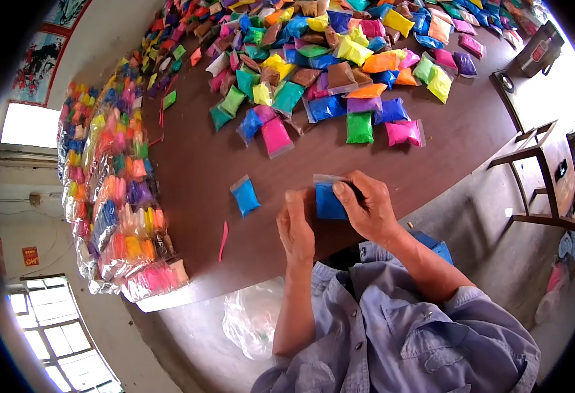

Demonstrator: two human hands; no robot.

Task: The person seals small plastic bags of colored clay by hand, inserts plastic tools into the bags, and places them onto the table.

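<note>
My right hand [370, 208] pinches the upper right corner of a blue packet [329, 202] between thumb and fingers, over the table's near edge. The packet has a clear strip along its top. Just left of it, my left hand [295, 226] is upright with its fingers close together; whether anything is between them is hidden. A smaller blue packet [245, 196] lies on the brown table [196, 170] to the left of my left hand. Below that packet lies a thin pink strip [223, 241].
A large heap of coloured packets [327, 72] covers the table's far side. Clear bags of coloured pieces [120, 216] line the left edge. A wooden chair [549, 160] stands at the right. A clear plastic bag [251, 318] hangs below the near edge.
</note>
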